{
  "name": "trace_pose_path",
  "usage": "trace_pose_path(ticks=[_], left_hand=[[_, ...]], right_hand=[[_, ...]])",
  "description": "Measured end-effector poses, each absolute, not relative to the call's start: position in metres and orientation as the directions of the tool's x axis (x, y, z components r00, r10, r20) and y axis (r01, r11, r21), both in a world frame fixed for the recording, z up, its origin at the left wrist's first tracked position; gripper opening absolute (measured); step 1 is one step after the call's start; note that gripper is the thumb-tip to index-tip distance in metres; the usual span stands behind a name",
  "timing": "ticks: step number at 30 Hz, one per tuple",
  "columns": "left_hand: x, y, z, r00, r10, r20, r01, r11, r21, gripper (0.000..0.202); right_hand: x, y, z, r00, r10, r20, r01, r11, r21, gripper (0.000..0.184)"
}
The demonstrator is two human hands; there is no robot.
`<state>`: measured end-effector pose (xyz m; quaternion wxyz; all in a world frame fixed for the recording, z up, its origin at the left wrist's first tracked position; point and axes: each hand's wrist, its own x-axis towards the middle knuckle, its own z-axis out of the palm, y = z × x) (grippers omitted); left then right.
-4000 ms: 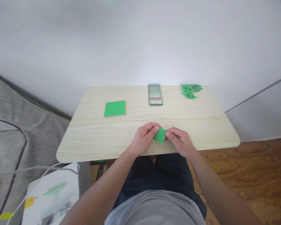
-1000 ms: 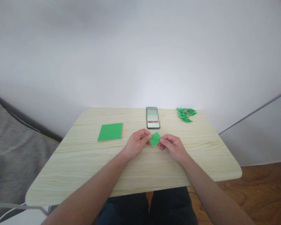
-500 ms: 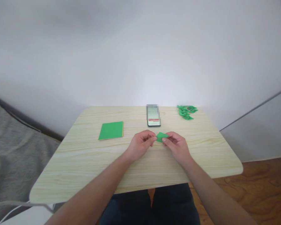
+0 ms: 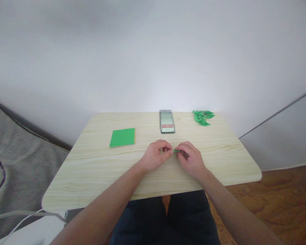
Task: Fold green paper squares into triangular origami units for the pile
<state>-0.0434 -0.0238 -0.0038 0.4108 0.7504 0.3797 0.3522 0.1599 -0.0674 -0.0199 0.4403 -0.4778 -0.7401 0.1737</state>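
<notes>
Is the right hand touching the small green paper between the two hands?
Touching. The head view shows the right hand pinching one end of the green paper, with the left hand on the other end.

- The table [image 4: 104, 170] has a pale wood-grain top, smooth and matt.
- The folded paper [image 4: 177, 150] is thin, matt green paper.
- The paper stack [image 4: 122, 137] is matt green sheets, with a yellow edge showing on one side.
- The paper shapes [image 4: 202, 117] are creased matt green paper.
- The phone [image 4: 167, 121] has a smooth dark frame.
- The floor [image 4: 283, 190] is brown wood with bold grain and a slight sheen.
- The wall [image 4: 153, 51] is matt white.
- The cloth [image 4: 15, 146] is grey fabric.
</notes>
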Motion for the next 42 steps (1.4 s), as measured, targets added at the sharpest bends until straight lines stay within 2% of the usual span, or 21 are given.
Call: trace_pose_path(ticks=[14,23,30,36,42], left_hand=[[-0.0414,-0.0239,-0.0101,0.461,0.86,0.218,0.351,-0.402,0.846,0.017],[-0.042,-0.0247,-0.0091,0.442,0.87,0.218,0.319,-0.379,0.869,0.018],[-0.0425,-0.0262,-0.0066,0.48,0.853,0.203,0.297,-0.376,0.878,0.019],[-0.0423,-0.026,-0.0105,0.479,0.857,0.19,0.285,-0.356,0.89,0.018],[-0.0411,-0.0269,-0.0118,0.477,0.862,0.169,0.289,-0.336,0.896,0.014]], right_hand=[[0.1602,-0.0682,-0.022,-0.108,0.902,0.419,0.545,0.406,-0.734,0.019],[0.1613,-0.066,-0.0196,0.0,0.889,0.458,0.548,0.383,-0.744,0.012],[0.1608,-0.0679,-0.0188,-0.081,0.902,0.423,0.529,0.399,-0.749,0.012],[0.1605,-0.0687,-0.0181,-0.105,0.892,0.44,0.525,0.426,-0.737,0.019],[0.1611,-0.0708,-0.0212,-0.105,0.914,0.391,0.489,0.39,-0.78,0.035]])
